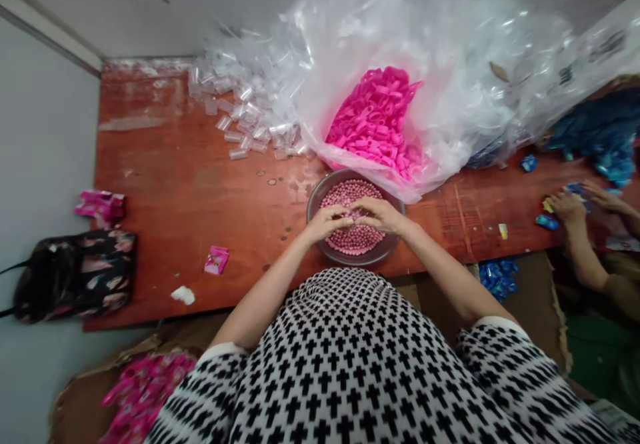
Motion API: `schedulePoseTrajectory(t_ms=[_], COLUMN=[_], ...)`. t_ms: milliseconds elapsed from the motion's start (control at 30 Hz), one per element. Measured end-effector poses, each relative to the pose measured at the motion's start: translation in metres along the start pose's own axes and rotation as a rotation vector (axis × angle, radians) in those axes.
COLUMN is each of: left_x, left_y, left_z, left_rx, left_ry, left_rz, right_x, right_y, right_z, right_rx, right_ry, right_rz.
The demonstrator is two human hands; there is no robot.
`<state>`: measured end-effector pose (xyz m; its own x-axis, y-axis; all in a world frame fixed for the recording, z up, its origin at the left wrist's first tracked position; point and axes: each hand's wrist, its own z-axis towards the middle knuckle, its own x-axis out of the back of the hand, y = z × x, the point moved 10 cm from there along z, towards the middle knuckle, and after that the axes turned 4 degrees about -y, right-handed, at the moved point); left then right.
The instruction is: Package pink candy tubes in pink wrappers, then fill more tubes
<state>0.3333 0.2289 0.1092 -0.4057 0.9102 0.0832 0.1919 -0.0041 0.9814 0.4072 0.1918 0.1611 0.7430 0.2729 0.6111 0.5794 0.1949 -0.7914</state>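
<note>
A dark round bowl (320,247) full of small pink balls (354,239) stands at the table's front edge, close to my body. Over the balls, my left hand (329,222) and my right hand (380,215) meet with fingertips nearly together. The fingers of both are curled in a pinch; whatever lies between them is too small to make out. Just behind the bowl, a large clear plastic bag (440,144) lies open, with bright pink plastic pieces (377,124) heaped in its mouth.
Clear plastic tubes (250,124) are piled behind left. A pink packet (217,260), a white scrap (183,295) and a black floral bag (75,276) lie leftward. Pink packets fill a carton (145,391) below. At right, a co-worker's hands (567,207) handle blue packets (547,222).
</note>
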Motion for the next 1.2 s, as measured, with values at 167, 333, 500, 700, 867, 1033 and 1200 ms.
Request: schedulePoseTrajectory(t_ms=[167,333,500,700,867,1033,1200], left_x=[0.001,0.007,0.028,0.036,0.034,0.038,0.041], left_y=[0.006,0.011,0.009,-0.008,-0.007,-0.014,-0.014], left_z=[0.006,0.013,0.014,0.013,0.016,0.021,0.023], left_rx=[-0.045,-0.096,-0.044,0.078,0.089,0.105,0.079], left_ry=[-0.069,-0.033,0.104,0.267,0.297,0.319,0.373], left_rz=[0.144,0.190,0.171,-0.285,-0.475,-0.643,-0.658], right_x=[-0.004,-0.009,0.023,0.127,0.126,0.107,0.097], right_y=[0.000,0.017,0.028,0.077,0.117,0.125,0.118], right_z=[0.002,-0.004,-0.001,0.034,0.078,0.094,0.100], right_rx=[-0.025,-0.161,-0.200,-0.435,-0.623,-0.583,-0.411], right_ry=[-0.063,-0.064,-0.013,0.331,0.094,-0.128,-0.227], right_rz=[-0.088,-0.081,-0.185,-0.429,-0.753,-0.909,-0.996])
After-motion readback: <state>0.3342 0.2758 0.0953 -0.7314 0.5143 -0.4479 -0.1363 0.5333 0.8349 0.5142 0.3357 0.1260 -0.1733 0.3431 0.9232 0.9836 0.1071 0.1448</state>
